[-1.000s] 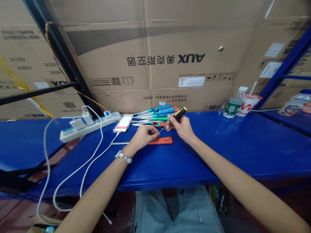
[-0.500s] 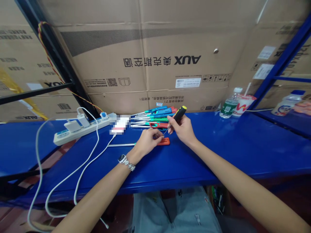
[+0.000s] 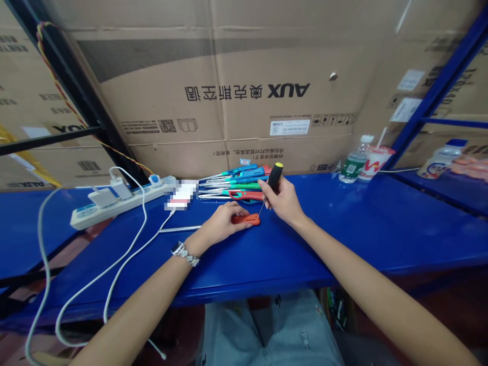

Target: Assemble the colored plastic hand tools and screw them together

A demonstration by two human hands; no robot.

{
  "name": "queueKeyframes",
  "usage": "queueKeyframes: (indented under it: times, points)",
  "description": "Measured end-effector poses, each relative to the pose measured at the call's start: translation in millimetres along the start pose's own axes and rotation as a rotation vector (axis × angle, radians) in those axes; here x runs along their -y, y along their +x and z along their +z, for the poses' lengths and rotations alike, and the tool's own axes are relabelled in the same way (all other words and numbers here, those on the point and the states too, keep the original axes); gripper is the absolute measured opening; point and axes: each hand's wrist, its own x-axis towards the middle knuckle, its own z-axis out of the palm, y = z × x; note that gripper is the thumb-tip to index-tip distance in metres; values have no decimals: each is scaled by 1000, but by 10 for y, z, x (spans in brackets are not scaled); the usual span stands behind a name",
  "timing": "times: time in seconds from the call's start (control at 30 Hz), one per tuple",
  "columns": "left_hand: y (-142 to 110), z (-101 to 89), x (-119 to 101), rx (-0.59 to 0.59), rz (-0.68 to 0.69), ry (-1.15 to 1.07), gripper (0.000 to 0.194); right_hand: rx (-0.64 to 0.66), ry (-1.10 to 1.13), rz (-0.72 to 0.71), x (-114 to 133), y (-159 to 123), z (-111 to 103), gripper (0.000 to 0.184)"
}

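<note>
My left hand [image 3: 220, 222] is closed around the orange handle of a long-nosed lighter [image 3: 250, 219], which lies on the blue table [image 3: 324, 223]. The lighter's metal tube sticks out to the left behind my wrist. In my right hand [image 3: 286, 203] is a screwdriver [image 3: 275, 177] with a black and yellow handle, held steeply upright. Its thin shaft points down at the right end of the orange handle, and the tip appears to touch it. Just beyond my hands lie several more long-nosed lighters [image 3: 249, 177] in blue, green and red.
A white power strip [image 3: 122, 204] with chargers and trailing white cables [image 3: 143, 244] occupies the left side. Near it lies a phone-like pixelated object [image 3: 182, 194]. A water bottle [image 3: 353, 165] and a paper cup [image 3: 375, 162] stand right. Large cardboard [image 3: 236, 61] rises behind.
My left hand has shifted left along the lighter, uncovering more of its handle. The screwdriver has become more upright, and its tip has moved to the handle's right end. The view has shifted slightly.
</note>
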Motion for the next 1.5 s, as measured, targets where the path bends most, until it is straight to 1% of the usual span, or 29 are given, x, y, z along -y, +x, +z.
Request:
queueKeyframes:
  times: [0.4,0.57,0.77,0.93,1.07,1.17,1.33,1.43,1.5]
  points:
    - [3,3,-3,1,-8,-18,22,42,-72,-14,-48,21,56,36]
    - [1,3,6,-5,-15,-37,23,61,-76,-2,-25,31,69,35]
    - [-5,5,15,6,-14,-27,25,67,-105,-37,2,46,75,36]
    - [-4,5,19,7,-9,-22,25,82,-117,-14,9,46,97,37]
    - [-2,6,27,0,-7,-22,24,108,-142,-23,35,48,113,33]
    - [2,11,31,1,-10,-25,24,123,-131,-29,47,58,110,31]
    - [-4,34,40,4,-4,-20,25,135,-90,1,48,83,105,30]
    - [-10,12,25,-33,44,-28,23,166,-60,12,54,101,112,29]
    - [18,-43,-31,-137,106,-72,25,171,-72,-2,54,115,119,28]
